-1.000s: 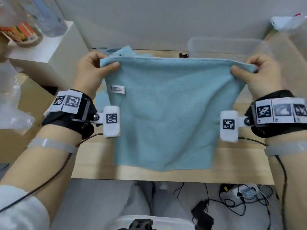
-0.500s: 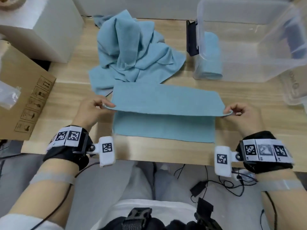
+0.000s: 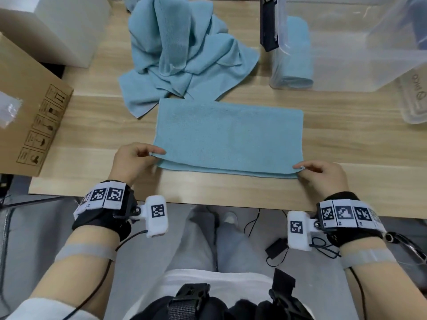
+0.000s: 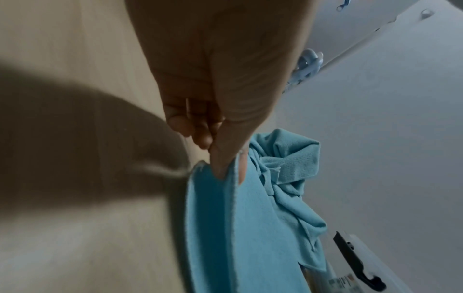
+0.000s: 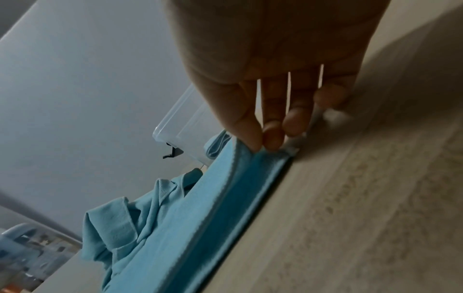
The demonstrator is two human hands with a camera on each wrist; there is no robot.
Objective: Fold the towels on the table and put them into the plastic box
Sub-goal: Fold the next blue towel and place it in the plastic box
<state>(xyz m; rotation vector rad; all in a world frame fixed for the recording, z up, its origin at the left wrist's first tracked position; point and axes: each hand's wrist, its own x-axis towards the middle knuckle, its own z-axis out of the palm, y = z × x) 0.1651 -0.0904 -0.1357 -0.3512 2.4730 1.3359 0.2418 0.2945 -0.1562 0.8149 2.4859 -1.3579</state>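
head view: a light wood-grain desk carries a blue towel folded in half, its upper layer lying a little short of the lower layer along the near edge. the left hand pinches the near-left corner of the upper layer between thumb and forefinger; the right hand pinches the near-right corner the same way. a crumpled heap of blue towels lies beyond the folded one, touching its far edge. a clear plastic box stands at the far right with a rolled blue towel against its left inner wall and a black latch on its left side. a clear lid lies at the right edge. a brown cardboard box and a white block stand at the left. cables lie on the grey floor under the desk.

left wrist view: the left hand grip is closed on the towel corner, thumb on top, the other fingers curled under. the hand's shadow falls across the desk. the heap of blue towels sits behind, a pale grey wall beyond.

right wrist view: the right hand pinches the upper towel layer, lifting it slightly off the lower one; the remaining fingers hang close to the desk. the plastic box and heap of blue towels show against a grey wall.
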